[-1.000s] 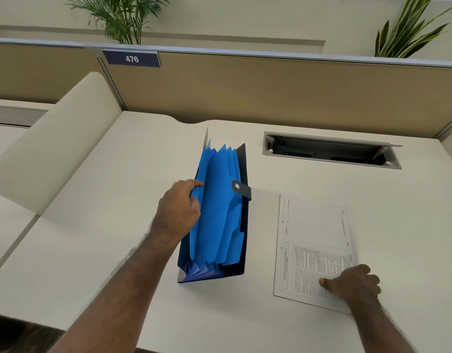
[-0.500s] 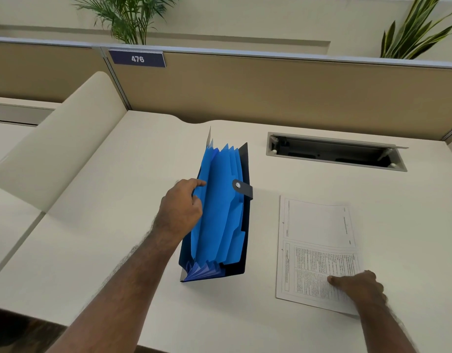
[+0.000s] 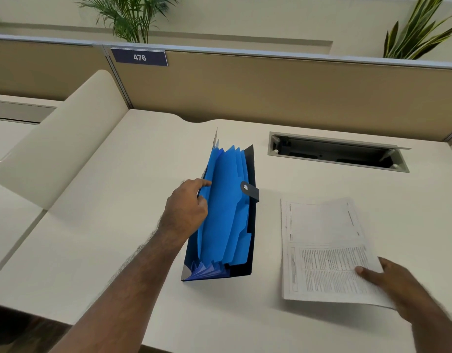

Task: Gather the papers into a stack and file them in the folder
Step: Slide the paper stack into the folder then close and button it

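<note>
A blue accordion folder (image 3: 227, 215) with a dark cover and snap tab stands open on the desk, its pockets fanned upward. My left hand (image 3: 186, 207) grips the folder's left cover, with the index finger hooked over the top edge. To the right lies a stack of printed papers (image 3: 324, 248). My right hand (image 3: 395, 284) pinches the stack's near right corner, thumb on top. That side is raised a little off the desk.
The cream desk (image 3: 117, 225) ends near me at its front edge. An open cable tray (image 3: 337, 154) is sunk into the desk behind the papers. A tan partition (image 3: 270, 93) closes the back and a curved cream divider (image 3: 59, 149) stands at the left.
My right hand has slid from on top of the papers to their right corner and taken hold there, lifting that edge. My left hand has stayed on the folder.
</note>
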Motion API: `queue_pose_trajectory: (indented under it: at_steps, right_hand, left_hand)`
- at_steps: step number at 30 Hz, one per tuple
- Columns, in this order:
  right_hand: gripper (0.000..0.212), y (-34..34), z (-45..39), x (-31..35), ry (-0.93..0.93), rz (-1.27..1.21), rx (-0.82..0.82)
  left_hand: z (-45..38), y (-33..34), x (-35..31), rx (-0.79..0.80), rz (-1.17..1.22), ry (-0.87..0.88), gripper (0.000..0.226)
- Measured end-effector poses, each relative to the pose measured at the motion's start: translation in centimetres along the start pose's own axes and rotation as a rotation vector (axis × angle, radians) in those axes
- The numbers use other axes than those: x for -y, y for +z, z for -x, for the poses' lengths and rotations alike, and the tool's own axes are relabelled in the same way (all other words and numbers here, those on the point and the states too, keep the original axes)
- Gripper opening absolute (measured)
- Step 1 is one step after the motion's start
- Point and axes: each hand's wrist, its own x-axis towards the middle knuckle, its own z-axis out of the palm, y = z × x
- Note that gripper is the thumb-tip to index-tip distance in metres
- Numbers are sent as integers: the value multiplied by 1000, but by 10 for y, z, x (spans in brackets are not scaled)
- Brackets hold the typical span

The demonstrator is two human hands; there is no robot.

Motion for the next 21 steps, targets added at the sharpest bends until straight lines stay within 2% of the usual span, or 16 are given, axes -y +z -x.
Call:
queue_pose_trajectory:
  at_steps: [7, 13, 16, 21]
  right_hand:
    - [23, -44, 48, 65, -144, -304, 15]
    - [24, -22, 84, 122, -371, -457, 86]
    - [21, 14, 94, 134, -423, -433, 113]
    - [20, 63, 93, 136, -463, -278, -21]
  left_hand:
    - [4, 9, -6, 14, 30, -4, 41]
    - [9, 18, -15, 16, 38, -12, 42]
    - [12, 22, -19, 9, 42, -20, 42]
    - [16, 27, -20, 14, 39, -29, 39]
